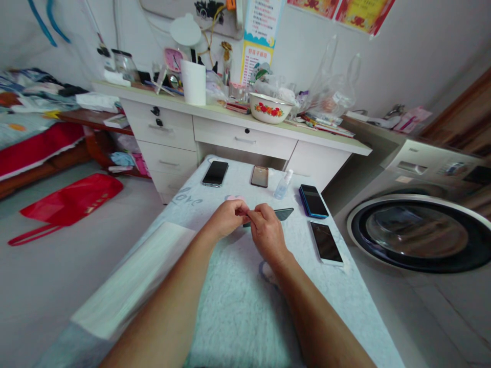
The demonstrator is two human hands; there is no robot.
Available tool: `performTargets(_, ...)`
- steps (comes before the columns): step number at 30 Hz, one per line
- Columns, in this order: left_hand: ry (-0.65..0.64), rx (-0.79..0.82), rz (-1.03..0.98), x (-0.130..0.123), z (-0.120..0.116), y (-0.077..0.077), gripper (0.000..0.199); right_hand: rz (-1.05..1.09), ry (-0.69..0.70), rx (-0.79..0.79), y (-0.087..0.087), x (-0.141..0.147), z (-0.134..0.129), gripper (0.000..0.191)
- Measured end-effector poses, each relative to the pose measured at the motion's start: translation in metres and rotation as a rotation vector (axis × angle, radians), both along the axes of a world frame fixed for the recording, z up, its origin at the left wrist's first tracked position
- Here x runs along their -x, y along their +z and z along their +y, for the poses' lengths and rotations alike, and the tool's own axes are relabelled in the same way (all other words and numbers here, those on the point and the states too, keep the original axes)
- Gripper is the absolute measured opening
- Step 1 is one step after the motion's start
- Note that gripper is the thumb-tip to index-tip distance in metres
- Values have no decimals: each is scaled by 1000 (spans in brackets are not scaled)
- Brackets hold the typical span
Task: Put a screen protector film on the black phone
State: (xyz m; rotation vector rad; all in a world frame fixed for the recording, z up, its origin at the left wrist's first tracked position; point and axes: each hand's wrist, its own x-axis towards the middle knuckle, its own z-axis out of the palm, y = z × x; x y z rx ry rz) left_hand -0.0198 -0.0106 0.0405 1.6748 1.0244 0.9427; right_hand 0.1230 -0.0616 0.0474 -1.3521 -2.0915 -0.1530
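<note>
Over the middle of the cloth-covered table, both hands meet at a dark smartphone (285, 213) held tilted. My right hand (267, 231) is closed around it and covers its middle, while its right end sticks out past the knuckles. My left hand (229, 219) is closed, its thumb and fingers pinched together at the phone's left end against the right fingers. Whether something small sits between those fingertips is hidden. Just beyond the hands stands a clear spray bottle (282, 187) with a white cap. A brownish phone case (260, 176) lies farther back.
A black-screened phone (215, 174) lies back left. On the right are a blue-edged phone (313, 201) and a white phone (326, 243). White folded paper (134, 281) lies beside my left forearm. Behind stands a cluttered desk (245, 128); a washing machine (422, 204) is at right.
</note>
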Motion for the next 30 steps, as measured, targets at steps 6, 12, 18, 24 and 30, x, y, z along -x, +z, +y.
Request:
performTargets(6,-1,41,-12,1,1,-2,13,40,-23,0,2,-14,1,24)
performTargets(12,26,59,-17,1,-1,2,11,73,-108,-9,6,-31,4,23)
performTargets(18,35,66,-22,1,-1,3,11,55,-98,-7,5,-22,2,23)
performTargets(24,25,87,-56,1,0,3,15,-6,-46,-3,2,-7,-2,23)
performTargets(30,17,121,-82,-1,-2,5,14,-42,-35,-6,2,-2,-3,25)
